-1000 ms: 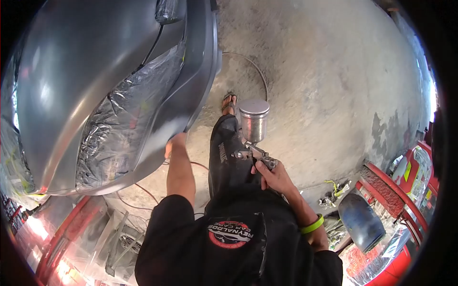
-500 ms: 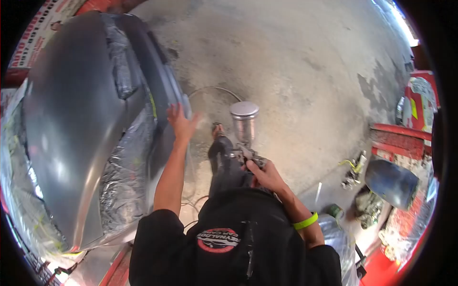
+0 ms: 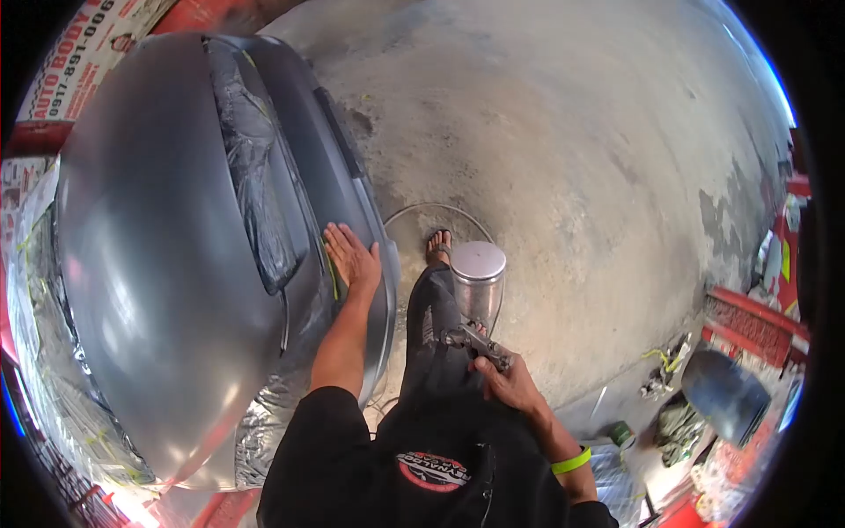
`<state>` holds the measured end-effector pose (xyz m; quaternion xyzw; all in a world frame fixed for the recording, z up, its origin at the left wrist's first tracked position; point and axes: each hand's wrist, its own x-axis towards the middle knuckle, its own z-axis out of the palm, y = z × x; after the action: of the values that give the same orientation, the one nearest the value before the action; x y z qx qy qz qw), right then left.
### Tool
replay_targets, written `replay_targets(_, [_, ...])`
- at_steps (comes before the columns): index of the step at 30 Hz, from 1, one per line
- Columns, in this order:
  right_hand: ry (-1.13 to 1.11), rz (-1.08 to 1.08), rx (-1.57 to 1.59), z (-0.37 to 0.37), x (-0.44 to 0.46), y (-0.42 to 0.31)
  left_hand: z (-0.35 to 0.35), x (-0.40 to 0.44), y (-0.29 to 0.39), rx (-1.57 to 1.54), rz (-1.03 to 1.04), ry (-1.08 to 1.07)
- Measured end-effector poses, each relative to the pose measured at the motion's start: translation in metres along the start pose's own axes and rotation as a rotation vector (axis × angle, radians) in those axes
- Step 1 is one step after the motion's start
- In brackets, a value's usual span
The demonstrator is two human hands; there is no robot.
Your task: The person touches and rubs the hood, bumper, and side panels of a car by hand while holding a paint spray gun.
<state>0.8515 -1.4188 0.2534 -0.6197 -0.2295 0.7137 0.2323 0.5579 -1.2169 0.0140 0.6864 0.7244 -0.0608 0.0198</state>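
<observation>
My left hand (image 3: 354, 261) lies with its fingers stretched out against the grey front panel (image 3: 317, 167) of a car body, beside a strip of yellow-green tape. My right hand (image 3: 509, 382) is wrapped round the handle of a spray gun (image 3: 480, 341). The gun's metal cup (image 3: 478, 280) stands upright above it with its lid on. Plastic film (image 3: 251, 150) covers the recess between the hood (image 3: 150, 220) and the front panel.
A hose (image 3: 433, 206) curves over the concrete floor (image 3: 563, 176) near my foot (image 3: 438, 246). At the right are a red beam (image 3: 753, 326), a dark blue container (image 3: 723, 396) and a crumpled cloth (image 3: 679, 429). A printed banner (image 3: 84, 62) hangs at the upper left.
My left hand has gone from the panel's lower edge, through the air, to a spot further up the panel. The view has shifted. My right hand still holds the spray gun.
</observation>
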Motion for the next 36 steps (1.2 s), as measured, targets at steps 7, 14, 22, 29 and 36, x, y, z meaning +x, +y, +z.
replay_targets(7, [-0.007, -0.016, 0.072, 0.009, 0.077, -0.080, 0.000, 0.176, 0.009, 0.037, -0.139, 0.136])
replay_targets(14, [0.172, -0.098, 0.138, -0.007, 0.104, -0.081, -0.004, 0.339, -0.009, 0.092, -0.077, 0.145])
replay_targets(22, [0.313, 0.096, 0.148, -0.023, 0.103, -0.074, -0.056, 0.295, 0.013, 0.165, 0.335, -0.115])
replay_targets(29, [0.726, -0.209, 0.089, -0.060, 0.043, -0.046, -0.053, 0.108, 0.036, 0.660, 0.622, -0.523])
replay_targets(36, [0.870, -0.184, 0.310, -0.117, -0.079, 0.029, -0.011, 0.004, 0.100, 0.708, 0.901, -0.903])
